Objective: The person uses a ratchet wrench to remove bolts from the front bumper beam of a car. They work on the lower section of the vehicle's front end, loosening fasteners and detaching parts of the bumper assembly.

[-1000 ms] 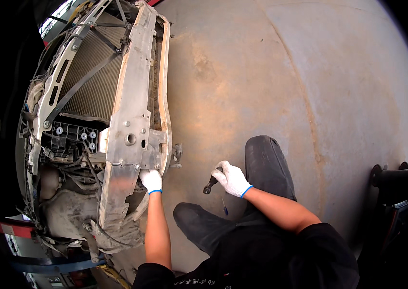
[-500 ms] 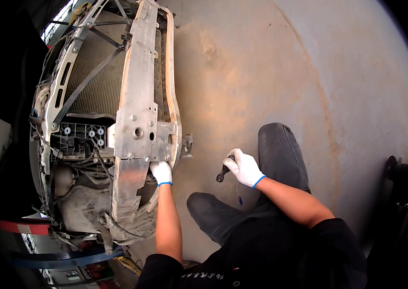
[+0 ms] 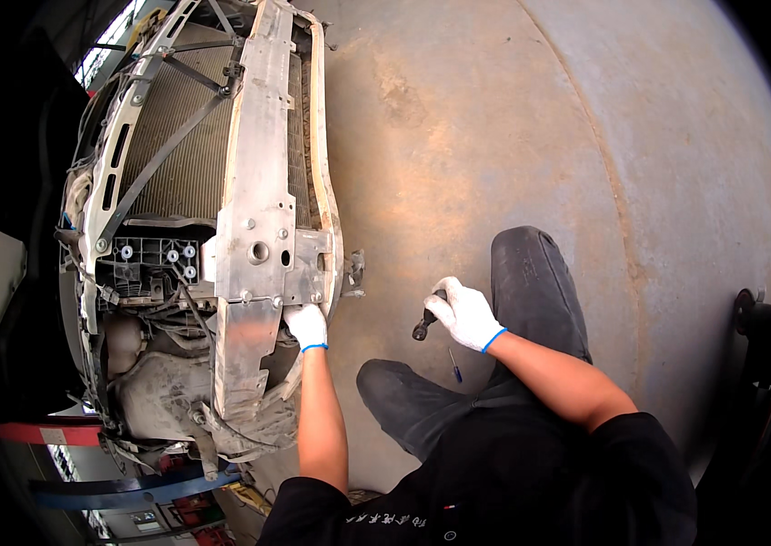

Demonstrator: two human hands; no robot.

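Bumper beam (image 3: 258, 182), a long bare-metal bar, runs up the stripped front of a car on our left side, with its bracket plate (image 3: 299, 264) full of bolt holes just above our left hand (image 3: 306, 325). That hand wears a white glove with a blue cuff, and its fingers are pressed together against the lower edge of the bracket plate; whether they grip anything there, we cannot tell. Behind the beam we see the ribbed radiator (image 3: 171, 136), crossed by thin dark struts, and below it a tangle of wires and grey plastic parts. Our right hand (image 3: 463, 312), gloved the same way, is held out over the concrete floor (image 3: 494, 136), well apart from the car, with its fingers clamped on the dark handle of a small tool (image 3: 427, 318). A small screwdriver (image 3: 454, 364) lies on the floor just below that hand, beside our bent knee in dark trousers. At the lower left, low beside the car, we see a red band and a blue bar.
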